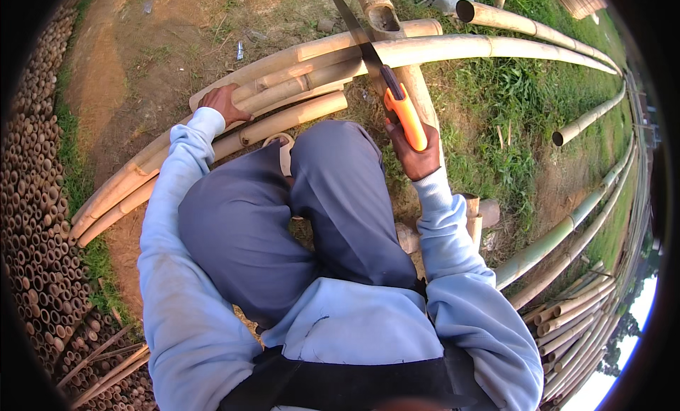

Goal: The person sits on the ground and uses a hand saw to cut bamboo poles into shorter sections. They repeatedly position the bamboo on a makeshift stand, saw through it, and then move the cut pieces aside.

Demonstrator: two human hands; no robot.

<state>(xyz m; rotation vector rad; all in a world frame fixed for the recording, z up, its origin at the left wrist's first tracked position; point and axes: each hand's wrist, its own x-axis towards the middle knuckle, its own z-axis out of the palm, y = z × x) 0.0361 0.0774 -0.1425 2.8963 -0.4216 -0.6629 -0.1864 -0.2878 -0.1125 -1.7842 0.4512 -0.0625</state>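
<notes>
Fingers of the right hand point(418, 155) are curled tight round the orange handle of a hand saw point(386, 82), whose dark blade runs up and away from the knuckles, crossing the top of the long bamboo poles point(354, 57) and passing just beside the hollow cut end of a thick upright bamboo post point(382, 16). Fingers of the left hand point(223, 103) are pressed down together on the same bundle of poles, gripping the upper edge of one pole where several lie side by side; just below those fingers a shorter bamboo piece point(294, 117) ends in a clean cut face, touching the poles above it. Between the two hands the person's knees in grey trousers point(297, 206) fill the room, with a sandal point(282, 143) just under the short piece. Beyond the left fingers the ground is bare brown earth point(134, 64), open up to the picture's edge; farther out on that side a stack of bamboo ends point(35, 220) shows as a wall of round holes. Outward of the right fingers lies grass point(510, 106), open as far as more long poles point(567, 230) that curve along the rim, well apart from the saw. Below the right wrist a few short bamboo stubs point(473, 216) stand near the light blue sleeve.
</notes>
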